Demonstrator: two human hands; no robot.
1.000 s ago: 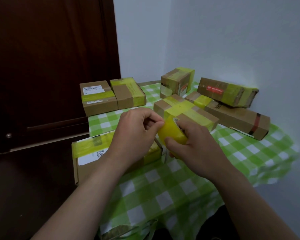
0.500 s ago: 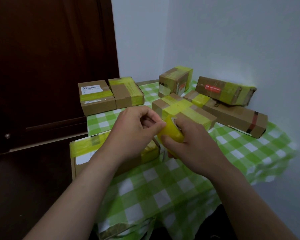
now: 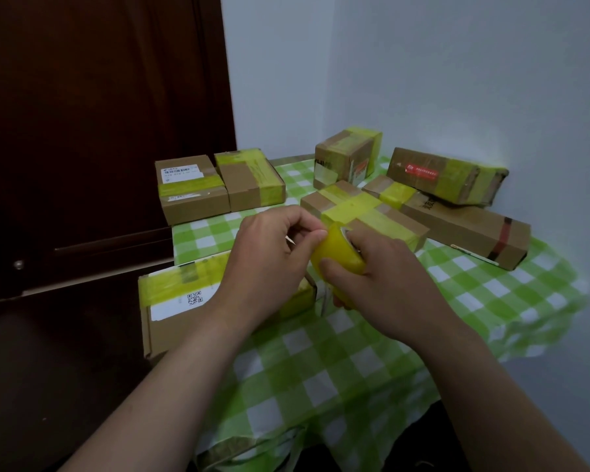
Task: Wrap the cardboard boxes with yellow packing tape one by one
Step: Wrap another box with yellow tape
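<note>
Tape roll (image 3: 338, 258), yellow, is held up over the counter (image 3: 321, 369) in front of me, above its green checked cloth. My right hand (image 3: 392, 287) has fingers and thumb curled round the tape roll from the right. My left hand (image 3: 269, 264) is curled too, thumb and forefinger pinching at the roll's upper left edge; I cannot tell whether a loose end of tape is between them. Below my left hand lies the near box (image 3: 171, 301), with a yellow band across its top and a white label. Just behind the roll sits the middle box (image 3: 375, 216), crossed with yellow bands. To its right lies a long box (image 3: 467, 233), with a banded box (image 3: 447, 175) resting on it by the wall. An upright box (image 3: 346, 158) stands at the back, and two flat boxes (image 3: 191, 195) lie side by side at the back left, near a dark door (image 3: 99, 114).
</note>
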